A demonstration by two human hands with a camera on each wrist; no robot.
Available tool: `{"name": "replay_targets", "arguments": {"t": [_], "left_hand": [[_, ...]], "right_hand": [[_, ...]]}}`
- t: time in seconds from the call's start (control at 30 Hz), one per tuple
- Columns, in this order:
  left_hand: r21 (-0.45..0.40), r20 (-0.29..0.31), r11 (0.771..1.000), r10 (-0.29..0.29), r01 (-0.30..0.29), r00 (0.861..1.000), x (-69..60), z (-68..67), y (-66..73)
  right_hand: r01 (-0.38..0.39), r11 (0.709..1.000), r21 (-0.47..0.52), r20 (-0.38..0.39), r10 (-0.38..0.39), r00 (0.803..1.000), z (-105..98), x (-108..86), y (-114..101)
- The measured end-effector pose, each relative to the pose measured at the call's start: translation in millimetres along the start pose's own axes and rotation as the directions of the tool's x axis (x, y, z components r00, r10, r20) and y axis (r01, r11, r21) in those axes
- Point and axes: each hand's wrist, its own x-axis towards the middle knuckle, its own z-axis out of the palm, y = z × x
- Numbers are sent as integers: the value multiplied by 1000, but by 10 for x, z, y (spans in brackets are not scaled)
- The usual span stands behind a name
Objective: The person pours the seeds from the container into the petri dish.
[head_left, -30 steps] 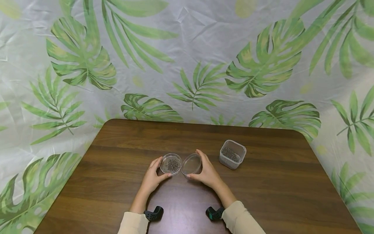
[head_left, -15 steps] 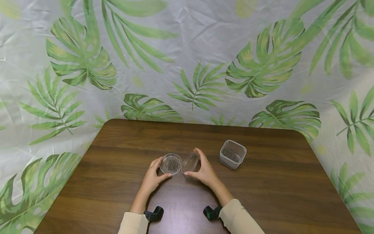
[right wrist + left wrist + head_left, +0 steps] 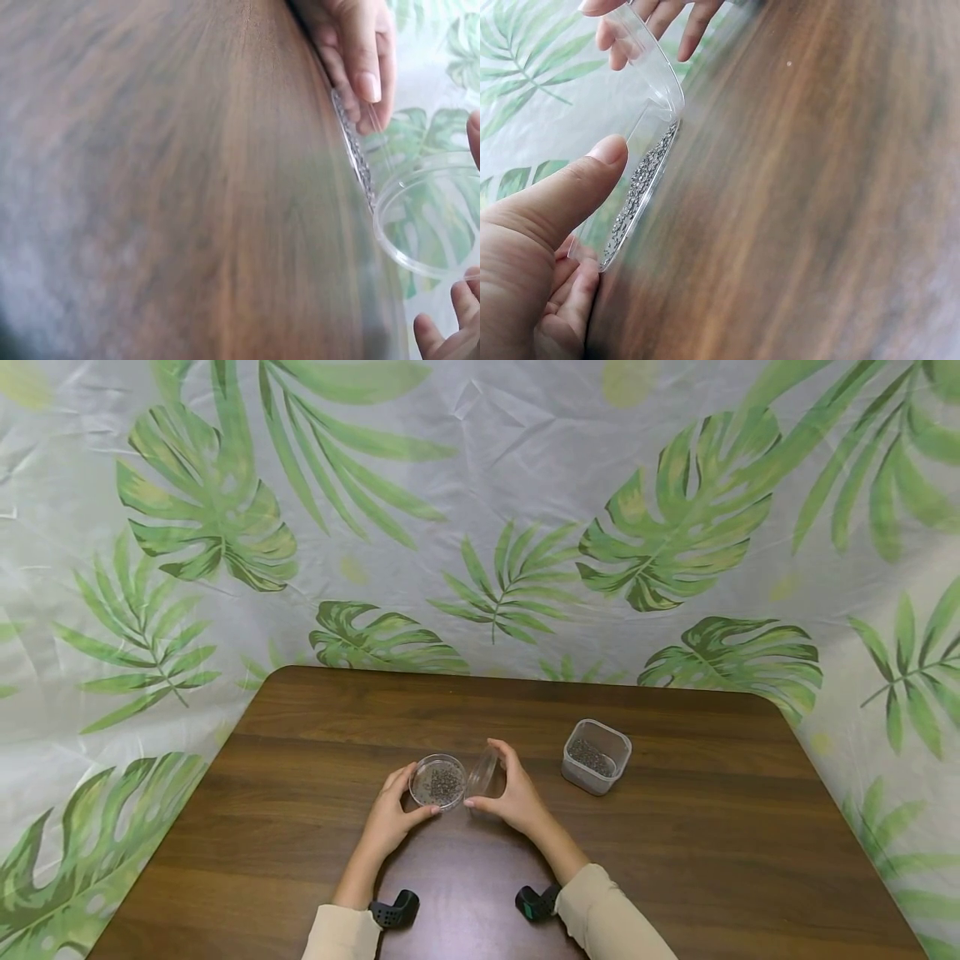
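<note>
My left hand [image 3: 388, 817] grips a clear round petri dish [image 3: 422, 784] on the table, thumb at the near side and fingers round the far left side. Small dark grey bits [image 3: 641, 184] lie scattered in the dish; their exact kind is too small to tell. My right hand [image 3: 521, 800] holds the clear round lid [image 3: 482, 770] by its edge, thumb below and fingers above. Tilted steeply, nearly on edge, the lid stands at the dish's right rim. In the right wrist view, the lid's ring [image 3: 401, 261] appears close to the dish's edge.
A translucent square plastic tub [image 3: 592, 781], holding more dark grey bits [image 3: 588, 755], stands right of my right hand. The brown wooden table [image 3: 712, 827] has a far edge near a leaf-patterned cloth [image 3: 517, 468]. A black band [image 3: 395, 910] sits on each wrist.
My right hand has shifted left and turned the lid from a slanted position to a steeper one beside the dish. The left hand and dish have stayed in place.
</note>
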Motion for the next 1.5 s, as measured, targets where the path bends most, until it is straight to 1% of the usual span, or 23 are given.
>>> {"name": "replay_targets", "arguments": {"t": [0.2,0.47,0.67,0.7,0.9,1.0,1.1,1.23,1.33,1.5], "left_hand": [[-4,-11,1000,4,-4,1000,4,-5,5],[-1,-8,1000,-4,4,1000,7,-7,11],[4,-22,1000,25,-25,999,7,-5,10],[3,-23,1000,30,-30,999,5,-4,11],[-1,-13,1000,10,-10,1000,6,0,14],[1,-11,1000,7,-7,1000,6,-4,16],[0,-12,1000,6,-6,1000,6,-5,18],[-8,-14,1000,15,-16,1000,2,-6,24],[-10,-14,1000,26,-26,1000,0,-6,22],[-7,-15,1000,27,-27,1000,1,-1,12]], "right_hand": [[17,1000,20,15,-17,1000,39,30,16],[8,1000,17,36,-8,999,82,54,48],[9,999,31,58,-11,998,95,67,62],[3,999,33,61,-5,998,97,69,66],[-31,999,38,86,28,996,107,71,69],[-29,999,42,91,25,996,102,69,18],[14,997,73,87,-20,996,76,54,-123],[26,996,87,87,-34,996,39,28,-308],[6,998,70,94,-13,996,38,27,-350],[-8,996,89,108,-1,994,63,43,-337]]}}
